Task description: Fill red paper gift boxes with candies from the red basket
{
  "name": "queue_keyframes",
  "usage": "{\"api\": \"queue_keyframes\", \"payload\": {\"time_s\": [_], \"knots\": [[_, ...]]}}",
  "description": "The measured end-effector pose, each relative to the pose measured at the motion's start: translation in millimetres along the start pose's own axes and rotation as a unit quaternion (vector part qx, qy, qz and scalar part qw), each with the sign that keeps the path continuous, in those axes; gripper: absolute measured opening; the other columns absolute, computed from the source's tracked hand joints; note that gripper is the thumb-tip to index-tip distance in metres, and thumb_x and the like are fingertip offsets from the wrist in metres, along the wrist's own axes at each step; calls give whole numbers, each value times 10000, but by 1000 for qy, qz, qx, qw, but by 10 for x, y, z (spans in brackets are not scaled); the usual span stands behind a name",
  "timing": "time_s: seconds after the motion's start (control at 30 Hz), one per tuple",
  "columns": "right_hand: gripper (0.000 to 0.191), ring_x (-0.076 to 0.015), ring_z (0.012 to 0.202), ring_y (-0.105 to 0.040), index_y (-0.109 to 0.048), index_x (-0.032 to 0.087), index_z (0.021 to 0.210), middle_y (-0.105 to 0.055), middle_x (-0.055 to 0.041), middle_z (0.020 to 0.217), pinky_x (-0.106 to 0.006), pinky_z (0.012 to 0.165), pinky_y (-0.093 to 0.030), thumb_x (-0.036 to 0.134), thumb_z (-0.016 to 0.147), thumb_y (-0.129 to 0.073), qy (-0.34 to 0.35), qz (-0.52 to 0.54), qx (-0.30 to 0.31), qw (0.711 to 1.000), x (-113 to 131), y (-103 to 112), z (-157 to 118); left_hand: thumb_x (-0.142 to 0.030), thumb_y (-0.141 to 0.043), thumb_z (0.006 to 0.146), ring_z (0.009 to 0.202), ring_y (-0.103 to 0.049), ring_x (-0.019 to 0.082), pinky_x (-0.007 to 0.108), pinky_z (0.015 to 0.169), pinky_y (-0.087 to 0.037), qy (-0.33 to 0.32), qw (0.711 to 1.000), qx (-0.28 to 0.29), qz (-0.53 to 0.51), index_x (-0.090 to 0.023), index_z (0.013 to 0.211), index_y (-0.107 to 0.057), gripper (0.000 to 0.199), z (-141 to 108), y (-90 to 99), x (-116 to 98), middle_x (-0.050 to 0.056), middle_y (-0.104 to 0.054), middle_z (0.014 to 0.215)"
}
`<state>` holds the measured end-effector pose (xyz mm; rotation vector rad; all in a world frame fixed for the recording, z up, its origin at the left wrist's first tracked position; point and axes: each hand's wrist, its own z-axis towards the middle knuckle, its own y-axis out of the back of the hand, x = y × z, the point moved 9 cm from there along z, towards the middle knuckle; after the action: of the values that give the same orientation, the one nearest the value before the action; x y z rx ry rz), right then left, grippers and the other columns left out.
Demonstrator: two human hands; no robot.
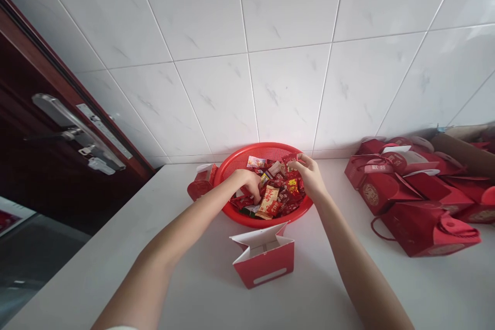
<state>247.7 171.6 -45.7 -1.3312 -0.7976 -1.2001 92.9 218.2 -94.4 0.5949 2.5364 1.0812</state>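
Observation:
A red plastic basket [266,225] holds many wrapped candies, mostly red. My left hand [252,183] reaches into its left part, fingers bent down among the wrappers; what they hold, if anything, is hidden. At the basket's right rim, my right hand [310,174] pinches a red wrapped candy [291,163] between thumb and fingers. Nearer to me stands an open red box [266,266] with a white inside, its top facing up. A pale wrapper with red print [268,202] lies on the heap near the front.
Several closed red gift boxes [390,191] are piled at the right of the white table [185,278]. Another red box [201,181] stands left of the basket. Behind is a tiled wall [286,82]; a dark red door [42,139] with a metal handle is at the left.

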Motion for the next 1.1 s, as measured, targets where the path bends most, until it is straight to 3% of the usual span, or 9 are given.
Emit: {"api": "queue_keyframes", "payload": {"time_s": [0.23,0.43,0.53,0.67,0.77,0.97,1.1], "knots": [[207,-180,613,-626,-568,233,688,-684,19,659,-317,613,-513,328,625,-740,-2,-2,-6,1000,20,21,11,-429,-893,409,539,-581,194,287,541,-468,-25,998,50,-32,-225,515,-716,290,-9,-139,-29,30,-659,549],[196,-186,607,-624,-587,235,697,-679,15,650,-325,609,-511,333,628,-741,-6,-14,-6,1000,-8,24,20,-322,-884,393,495,-576,249,362,519,-473,-13,1000,0,-14,-195,361,-588,323,-34,-192,-182,71,-590,443],[193,-184,609,-621,-587,235,705,-676,17,655,-326,618,-508,334,633,-736,-2,-20,-5,1000,-16,31,25,-346,-875,388,439,-545,219,347,513,-466,-18,999,-25,-17,-192,334,-557,357,-33,-201,-249,59,-563,395],[183,-177,621,-614,-588,234,704,-680,16,668,-317,623,-496,331,638,-728,4,-27,-4,1000,-9,32,27,-408,-873,401,420,-538,206,329,519,-465,-12,1000,-19,2,-195,330,-571,376,9,-262,-274,48,-528,355],[183,-182,631,-619,-585,236,703,-683,14,675,-321,630,-498,333,642,-727,5,-31,0,999,-6,28,27,-355,-874,415,459,-561,238,352,535,-467,-11,1000,-7,24,-194,304,-534,392,4,-289,-293,66,-517,362],[185,-182,637,-629,-588,233,708,-677,18,663,-321,635,-505,332,637,-726,5,-31,-1,999,-10,26,30,-214,-799,451,559,-585,250,353,588,-461,-51,998,-32,2,-192,396,-536,269,-80,-221,-296,55,-581,498],[197,-173,616,-611,-582,230,699,-669,19,656,-310,605,-490,340,631,-731,4,-33,-3,999,-9,23,30,-173,-727,507,611,-603,253,346,627,-462,-81,994,-62,-38,-182,500,-629,99,-52,-156,-230,56,-633,570]]}}
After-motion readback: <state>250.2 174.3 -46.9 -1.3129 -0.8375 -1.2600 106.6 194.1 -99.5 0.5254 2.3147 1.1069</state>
